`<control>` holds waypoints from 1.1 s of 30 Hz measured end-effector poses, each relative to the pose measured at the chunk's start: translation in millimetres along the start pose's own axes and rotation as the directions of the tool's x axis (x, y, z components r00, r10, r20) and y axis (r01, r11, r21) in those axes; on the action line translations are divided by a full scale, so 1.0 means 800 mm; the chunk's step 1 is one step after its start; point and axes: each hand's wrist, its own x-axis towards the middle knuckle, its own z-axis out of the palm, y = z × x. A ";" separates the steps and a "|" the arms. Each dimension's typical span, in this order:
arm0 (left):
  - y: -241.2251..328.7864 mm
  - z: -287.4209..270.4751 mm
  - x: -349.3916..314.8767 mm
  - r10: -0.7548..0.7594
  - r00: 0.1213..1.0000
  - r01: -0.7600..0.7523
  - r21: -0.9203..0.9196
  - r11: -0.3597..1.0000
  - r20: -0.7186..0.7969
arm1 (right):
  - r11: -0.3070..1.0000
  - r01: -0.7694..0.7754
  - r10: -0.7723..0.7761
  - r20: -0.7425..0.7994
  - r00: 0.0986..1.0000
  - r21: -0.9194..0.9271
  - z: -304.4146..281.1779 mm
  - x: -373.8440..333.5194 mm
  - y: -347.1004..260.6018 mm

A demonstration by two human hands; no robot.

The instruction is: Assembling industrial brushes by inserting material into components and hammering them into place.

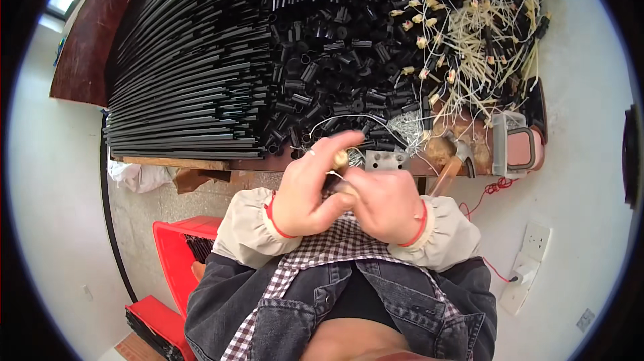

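My left hand [305, 193] and my right hand [389, 205] meet in front of the table edge, in the middle of the view. A small cream-coloured connector [341, 159] shows between the left fingers, with a bit of white wire by it. The left hand is closed around this piece, its index finger stretched past it. Curled fingers form the right hand, pressed against the left; what they grip is hidden. A thin white wire [345, 117] arcs over the table just beyond the hands. Right behind them stands a metal block with holes [386, 160].
Long black tubes [201, 99] fill the table's left. Short black sleeves [308, 73] lie heaped mid-table, near small metal pieces [407, 126]. White wires with cream connectors [469, 46] pile up right. A hammer [461, 153] and a pink-fronted box [522, 148] sit at the right edge. Red crates [178, 254] stand lower left.
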 end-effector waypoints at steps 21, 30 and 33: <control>0.012 -0.004 -0.017 -0.057 0.980 0.111 -0.290 0.951 0.189 | 0.853 -0.185 0.182 0.054 0.982 0.489 -0.027 -0.013 0.018; -0.011 -0.059 -0.034 -0.001 0.927 0.008 -0.018 1.000 0.375 | 0.917 0.225 -0.285 0.146 0.947 0.330 -0.023 -0.009 -0.008; -0.025 -0.161 -0.038 -0.043 0.991 0.120 0.719 0.685 -0.125 | 0.873 0.062 -0.189 0.219 0.957 0.483 -0.024 -0.023 0.015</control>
